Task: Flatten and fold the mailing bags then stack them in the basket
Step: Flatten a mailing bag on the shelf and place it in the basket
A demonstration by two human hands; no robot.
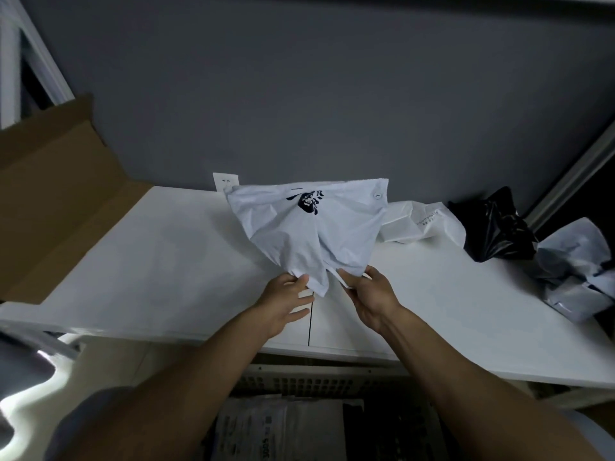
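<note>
White mailing bag [309,227] was up off the surface [166,261], fanned out toward the wall, with its near edge bunched between both grips. Left grip [286,302] pinched the bunched edge with the thumb on top and the other fingers fairly straight beneath. Right grip [369,294] pinched the edge just beside it, fingers curled round a narrow strip, probably the seal flap. The 2 grips sat close together, so the bag hung creased, printed side up. Step in hand, by my read: flatten. To do it well, slide the grips apart along that edge until it runs taut, lay the far edge down first, then draw it toward the body so air and creases run out. Keep the flap strip out from under the panel or it would likely fold in crooked. Smooth from the centre outward with flat palms before the 1st fold. Bare surface lay to the left. On the right sat a crumpled white bag [419,224], a black bag [496,227] and a grey pile [572,271], so lay it left of them. Basket [299,380] sat below the near edge of the surface, with flat bags [283,427] already in it.
</note>
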